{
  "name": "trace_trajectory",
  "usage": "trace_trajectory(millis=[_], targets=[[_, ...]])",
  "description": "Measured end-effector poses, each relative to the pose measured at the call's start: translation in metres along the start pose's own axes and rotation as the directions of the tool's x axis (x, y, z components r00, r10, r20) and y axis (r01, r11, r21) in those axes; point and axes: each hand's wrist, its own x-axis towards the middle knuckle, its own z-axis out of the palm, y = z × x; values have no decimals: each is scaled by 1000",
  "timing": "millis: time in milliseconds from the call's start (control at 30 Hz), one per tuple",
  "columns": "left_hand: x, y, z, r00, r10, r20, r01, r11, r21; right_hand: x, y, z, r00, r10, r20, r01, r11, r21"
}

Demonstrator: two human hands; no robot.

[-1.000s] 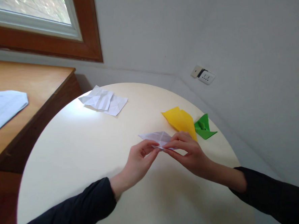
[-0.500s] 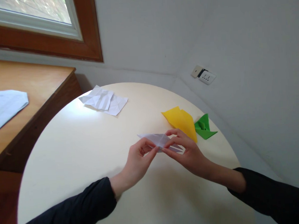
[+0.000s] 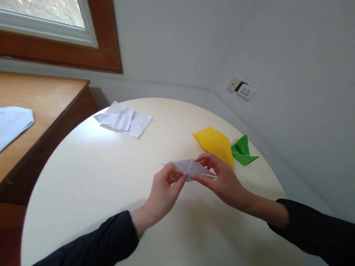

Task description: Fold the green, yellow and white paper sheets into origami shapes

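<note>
**White sheet part-folded, both hands on it**

Round cream tabletop [image 3: 87,182] in a white-walled corner. The left hand [image 3: 163,192] and right hand [image 3: 224,180] each pinch the white folded paper [image 3: 188,167], held just above the surface mid-table. It is creased to a long pointed form, seemingly unfinished. Yellow folded paper [image 3: 216,144] and green folded paper [image 3: 242,151] lie just beyond; crumpled white sheets [image 3: 123,119] sit farther back.

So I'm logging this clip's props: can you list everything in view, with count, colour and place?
Folded paper: 1, white, held over table centre.
Yellow paper: 1, table right.
Green paper: 1, right of yellow.
Creased sheets: white, count unclear, table far left.
Round table: 1, cream.
Wooden desk: 1, left, bearing pale sheet.
Window: 1, wood-framed, top left.
Wall socket: white, right wall.
Left hand: pinching folded paper.
Right hand: pinching it too.
</note>
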Motion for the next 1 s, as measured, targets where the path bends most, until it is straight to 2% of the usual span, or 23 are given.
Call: trace_trajectory(millis=[233,400,500,600,700,833,933,1000], targets=[[-1,-7,-1,999,-42,13,42,999,-12,0,1,1,997,77,-8,-77,994,73],[-3,-7,0,995,-80,53,89,975,-202,1,2,4,997,79,5,-79,995,64],[-3,-2,1,991,-117,60,128,959,-252,-1,3,10,994,105,-9,-104,990,95],[0,0,0,989,-140,49,148,961,-233,-3,7,18,989,148,-18,-143,975,169],[3,-2,-1,986,-160,47,166,966,-199,-3,14,25,984,177,5,-170,935,311],[6,-5,-3,979,-190,72,197,974,-114,0,18,22,968,216,124,-249,858,449],[6,-6,-4,976,-198,91,202,979,-37,3,16,15,933,239,270,-341,828,445],[6,-7,-5,977,-186,102,188,982,-5,5,15,12,918,254,306,-373,817,440]])
